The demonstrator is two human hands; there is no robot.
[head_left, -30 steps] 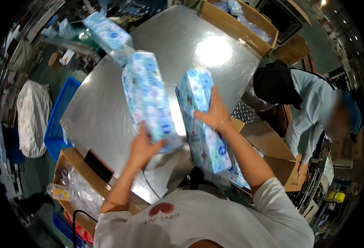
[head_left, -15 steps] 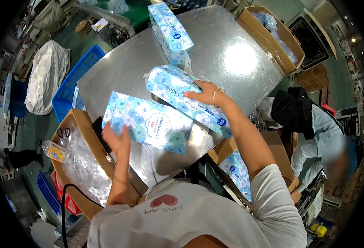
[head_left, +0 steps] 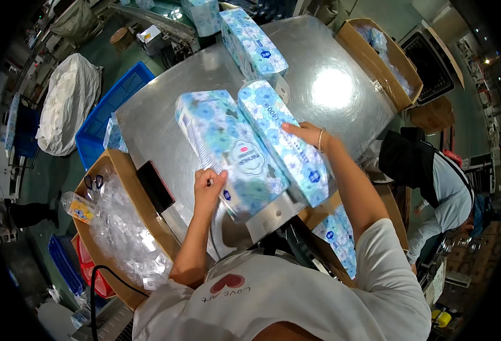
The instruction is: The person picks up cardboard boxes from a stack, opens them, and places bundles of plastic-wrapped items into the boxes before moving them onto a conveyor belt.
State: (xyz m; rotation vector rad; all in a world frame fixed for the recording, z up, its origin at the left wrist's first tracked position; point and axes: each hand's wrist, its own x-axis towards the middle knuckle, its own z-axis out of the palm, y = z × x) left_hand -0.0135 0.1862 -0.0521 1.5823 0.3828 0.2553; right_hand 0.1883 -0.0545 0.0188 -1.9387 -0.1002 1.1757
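Two blue-and-white floral tissue packs lie side by side at the middle of the metal table (head_left: 165, 102). The wider left pack (head_left: 227, 133) looks slightly blurred. My left hand (head_left: 208, 190) is closed at this pack's near left edge, thumb and fingers drawn together. On the narrower right pack (head_left: 287, 139), my right hand (head_left: 310, 135) has its thumb across the top, with its other fingers mostly hidden along the far side. A third floral pack (head_left: 253, 45) sits just beyond them.
A carton of clear plastic wrappers (head_left: 122, 227) stands left, with a dark phone (head_left: 155, 184) beside it. Beyond is a blue crate (head_left: 108, 108). Another carton (head_left: 375, 62) is at far right. An open carton holds a floral pack (head_left: 338, 238) near my right. A co-worker (head_left: 443, 193) bends over at right.
The left pack has turned clockwise and now lies lengthwise beside the right pack, which has also swung round. My left hand has moved right and its fingers have closed. Another floral pack appears at the far edge.
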